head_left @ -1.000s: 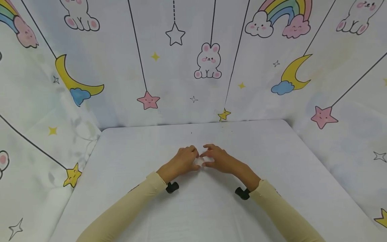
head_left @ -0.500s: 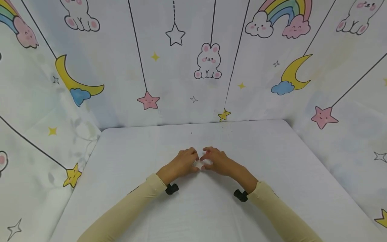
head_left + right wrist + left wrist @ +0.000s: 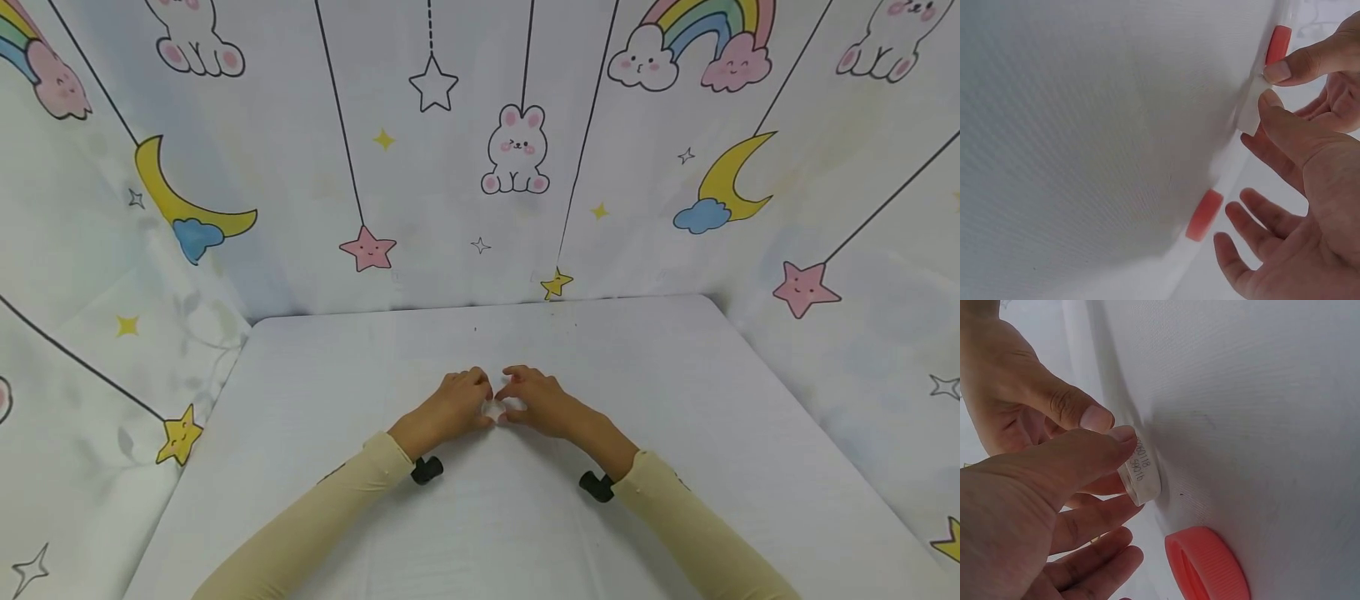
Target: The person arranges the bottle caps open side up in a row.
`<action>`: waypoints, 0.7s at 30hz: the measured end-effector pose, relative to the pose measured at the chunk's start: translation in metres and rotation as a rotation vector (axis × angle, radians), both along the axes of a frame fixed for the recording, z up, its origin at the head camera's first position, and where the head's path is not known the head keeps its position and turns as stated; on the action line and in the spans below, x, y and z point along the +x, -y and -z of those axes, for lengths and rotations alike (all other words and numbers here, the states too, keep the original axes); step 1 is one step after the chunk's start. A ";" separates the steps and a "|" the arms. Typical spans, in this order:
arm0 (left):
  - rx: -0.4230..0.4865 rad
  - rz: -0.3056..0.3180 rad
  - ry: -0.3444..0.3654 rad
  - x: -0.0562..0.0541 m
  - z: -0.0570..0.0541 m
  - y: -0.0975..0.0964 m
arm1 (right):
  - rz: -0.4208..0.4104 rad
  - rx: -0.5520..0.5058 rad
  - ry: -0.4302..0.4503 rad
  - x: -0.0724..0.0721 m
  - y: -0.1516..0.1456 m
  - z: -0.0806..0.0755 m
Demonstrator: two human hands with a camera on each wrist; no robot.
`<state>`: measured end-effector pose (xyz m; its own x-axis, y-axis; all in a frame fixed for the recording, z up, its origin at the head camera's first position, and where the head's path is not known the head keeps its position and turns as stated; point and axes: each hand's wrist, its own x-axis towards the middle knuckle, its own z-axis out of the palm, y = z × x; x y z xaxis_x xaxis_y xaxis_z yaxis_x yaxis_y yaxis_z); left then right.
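My left hand (image 3: 457, 402) and right hand (image 3: 546, 404) meet at the middle of the table, pinching a small white bottle cap (image 3: 1142, 469) between them. Printed digits run along the cap's side in the left wrist view. Both thumbs press its near side, with fingers behind it. The cap stands close to the cloth; whether it touches cannot be told. Beyond the left fingers lies a red ribbed bottle cap (image 3: 1210, 565). In the right wrist view, one red cap (image 3: 1204, 215) is beside my right fingertips, and another red cap (image 3: 1278, 45) is beyond my left thumb.
A white cloth covers the table (image 3: 480, 517). Behind it and at both sides hang printed cloth walls (image 3: 442, 183) with stars, moons and rabbits. Dark wrist cameras (image 3: 427, 470) sit under the cuffs. The hands hide the red caps almost wholly from the head view.
Both hands have shifted slightly toward the person with the white cap between them, the right one a little to the left as well. Their grip looks the same.
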<state>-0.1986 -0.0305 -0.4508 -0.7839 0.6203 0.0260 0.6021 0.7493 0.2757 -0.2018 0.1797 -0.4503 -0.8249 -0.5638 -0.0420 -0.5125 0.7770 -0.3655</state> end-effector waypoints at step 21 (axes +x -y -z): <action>-0.044 -0.015 0.016 -0.001 0.000 -0.003 | 0.013 0.003 -0.019 0.002 0.001 0.005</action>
<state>-0.2001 -0.0276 -0.4508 -0.7933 0.6087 -0.0136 0.5865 0.7699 0.2513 -0.1998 0.1791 -0.4552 -0.8326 -0.5532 -0.0283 -0.5094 0.7847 -0.3532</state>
